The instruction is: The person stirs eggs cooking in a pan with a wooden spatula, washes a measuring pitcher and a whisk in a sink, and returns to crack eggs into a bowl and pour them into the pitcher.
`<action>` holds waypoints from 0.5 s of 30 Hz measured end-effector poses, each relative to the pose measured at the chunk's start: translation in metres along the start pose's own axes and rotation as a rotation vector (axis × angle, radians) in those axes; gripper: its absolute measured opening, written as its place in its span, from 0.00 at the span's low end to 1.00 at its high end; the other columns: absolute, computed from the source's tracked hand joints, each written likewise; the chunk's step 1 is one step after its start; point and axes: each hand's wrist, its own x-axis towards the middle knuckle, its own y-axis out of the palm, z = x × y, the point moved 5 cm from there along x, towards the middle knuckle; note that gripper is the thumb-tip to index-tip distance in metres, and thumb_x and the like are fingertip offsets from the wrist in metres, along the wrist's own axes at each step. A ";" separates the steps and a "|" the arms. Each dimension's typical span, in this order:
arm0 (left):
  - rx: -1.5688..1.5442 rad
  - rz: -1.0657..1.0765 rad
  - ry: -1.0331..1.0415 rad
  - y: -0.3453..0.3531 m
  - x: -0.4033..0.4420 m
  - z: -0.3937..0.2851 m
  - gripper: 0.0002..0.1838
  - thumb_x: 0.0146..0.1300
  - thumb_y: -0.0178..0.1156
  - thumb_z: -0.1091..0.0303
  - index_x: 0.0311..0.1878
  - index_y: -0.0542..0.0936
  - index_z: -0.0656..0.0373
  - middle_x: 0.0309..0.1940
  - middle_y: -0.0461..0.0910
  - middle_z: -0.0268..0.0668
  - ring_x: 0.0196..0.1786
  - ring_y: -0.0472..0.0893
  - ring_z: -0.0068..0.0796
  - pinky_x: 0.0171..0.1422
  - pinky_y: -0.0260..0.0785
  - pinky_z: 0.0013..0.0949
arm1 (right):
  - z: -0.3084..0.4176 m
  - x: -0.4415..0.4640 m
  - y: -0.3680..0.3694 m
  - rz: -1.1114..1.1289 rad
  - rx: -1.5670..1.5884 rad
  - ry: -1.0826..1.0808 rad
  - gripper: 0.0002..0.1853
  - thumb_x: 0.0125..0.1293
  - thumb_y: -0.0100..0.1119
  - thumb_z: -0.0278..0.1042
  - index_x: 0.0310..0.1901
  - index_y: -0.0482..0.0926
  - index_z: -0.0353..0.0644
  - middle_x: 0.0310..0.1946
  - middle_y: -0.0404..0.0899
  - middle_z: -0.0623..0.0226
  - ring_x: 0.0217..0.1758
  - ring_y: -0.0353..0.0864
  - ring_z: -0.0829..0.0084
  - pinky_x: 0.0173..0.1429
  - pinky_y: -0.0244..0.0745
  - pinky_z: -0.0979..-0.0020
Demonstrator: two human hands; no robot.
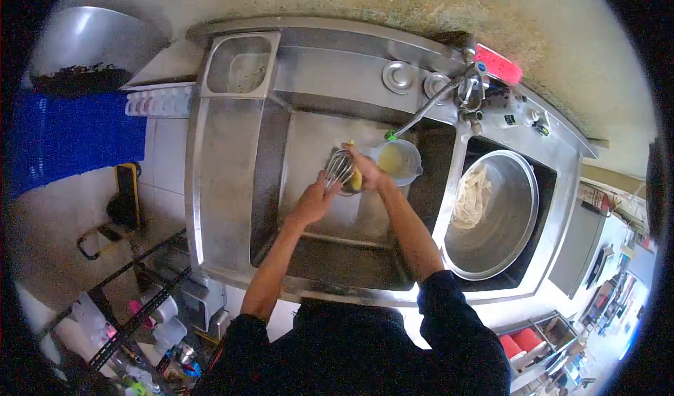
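Note:
Over the large sink basin point(309, 143), my left hand point(314, 203) is closed around the handle of a wire whisk point(338, 169). The whisk's loops point up and away from me, toward my other hand. My right hand point(366, 170) is closed on a yellow sponge point(357, 180), held against the side of the whisk and partly hidden by the fingers. Just right of that hand, a translucent plastic jug point(414, 163) with pale yellow liquid stands in the basin. The faucet point(421, 111) reaches over the jug, its green tip near the rim.
To the right, a big metal pot point(530, 220) with pale cloth point(472, 198) inside sits in a second basin. Small metal lids point(399, 77) and a red sponge-like block point(500, 64) lie along the back ledge. A small steel pan point(239, 66) is at the back left.

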 end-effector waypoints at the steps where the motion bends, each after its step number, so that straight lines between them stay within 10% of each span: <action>1: 0.003 -0.007 -0.007 -0.007 0.001 0.004 0.38 0.69 0.47 0.46 0.64 0.55 0.75 0.27 0.79 0.55 0.36 0.81 0.55 0.41 0.72 0.46 | 0.005 -0.006 0.005 0.010 -0.171 0.200 0.25 0.70 0.42 0.57 0.53 0.73 0.44 0.35 0.79 0.69 0.34 0.77 0.75 0.38 0.74 0.69; 4: 0.086 0.004 0.109 -0.011 0.010 0.020 0.34 0.68 0.50 0.54 0.66 0.56 0.71 0.33 0.78 0.58 0.36 0.81 0.54 0.41 0.73 0.45 | -0.024 0.029 -0.031 0.213 -0.598 0.347 0.23 0.70 0.41 0.57 0.50 0.74 0.46 0.32 0.80 0.62 0.31 0.79 0.66 0.35 0.75 0.62; 7: 0.656 -0.102 0.672 0.020 0.017 0.028 0.30 0.64 0.54 0.64 0.66 0.58 0.67 0.42 0.75 0.64 0.39 0.80 0.55 0.43 0.75 0.46 | 0.009 0.030 -0.021 -0.279 -1.425 -0.591 0.15 0.68 0.48 0.43 0.49 0.74 0.42 0.36 0.79 0.47 0.41 0.78 0.43 0.47 0.72 0.48; 11: 0.118 -0.144 0.189 0.023 0.024 0.012 0.30 0.61 0.53 0.71 0.66 0.57 0.67 0.46 0.72 0.65 0.41 0.79 0.58 0.43 0.75 0.49 | 0.029 -0.028 0.034 -0.320 -1.367 -0.845 0.26 0.59 0.59 0.35 0.60 0.69 0.43 0.56 0.64 0.37 0.57 0.67 0.39 0.60 0.64 0.48; 15: 0.115 -0.166 -0.007 0.015 0.038 0.024 0.31 0.65 0.49 0.65 0.66 0.54 0.70 0.37 0.78 0.59 0.40 0.80 0.58 0.42 0.73 0.51 | 0.013 -0.047 0.054 -0.225 -1.474 -0.740 0.21 0.61 0.55 0.29 0.57 0.73 0.49 0.50 0.66 0.41 0.52 0.67 0.45 0.52 0.68 0.53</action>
